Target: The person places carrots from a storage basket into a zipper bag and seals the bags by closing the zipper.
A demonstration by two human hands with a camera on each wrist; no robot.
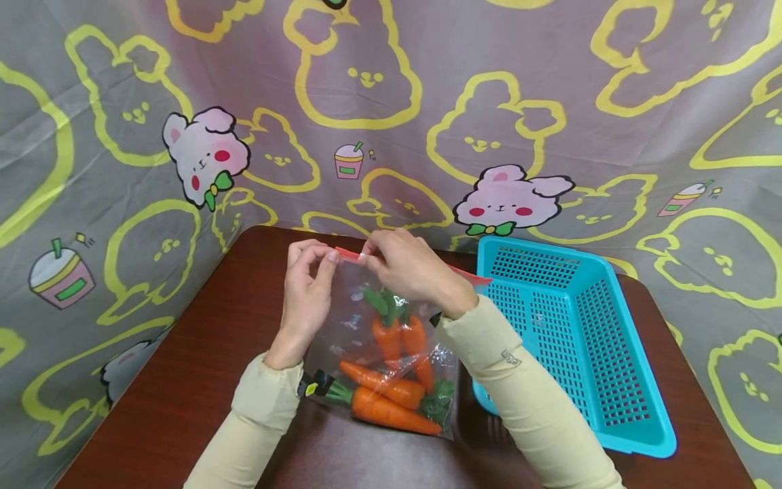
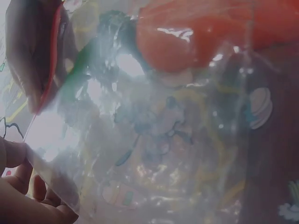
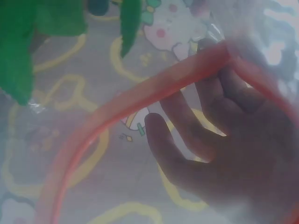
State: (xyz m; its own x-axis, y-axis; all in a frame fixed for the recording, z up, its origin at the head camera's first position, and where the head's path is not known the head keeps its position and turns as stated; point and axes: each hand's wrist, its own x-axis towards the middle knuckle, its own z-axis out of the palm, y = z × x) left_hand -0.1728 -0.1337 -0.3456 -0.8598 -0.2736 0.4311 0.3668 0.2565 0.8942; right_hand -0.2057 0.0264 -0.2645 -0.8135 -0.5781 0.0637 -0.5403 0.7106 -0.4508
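Observation:
A clear zip bag [image 1: 348, 326] with a red zip strip [image 1: 348, 255] hangs upright between my hands, its lower part at the table. Inside lie several orange carrots [image 1: 394, 411] with green tops. My left hand [image 1: 307, 292] pinches the bag's top left corner between thumb and fingers. Close beside it, my right hand [image 1: 406, 265] pinches the red strip with thumb and forefinger. Right of that hand the strip runs on toward the basket. In the left wrist view, shiny plastic [image 2: 159, 140] fills most of the picture. The right wrist view shows the strip [image 3: 154, 88] bowed outward.
A blue perforated plastic basket [image 1: 662, 438] stands on the right of the brown table [image 1: 183, 380], partly behind my right forearm. A cartoon-printed cloth [image 1: 391, 153] hangs behind the table and at its sides.

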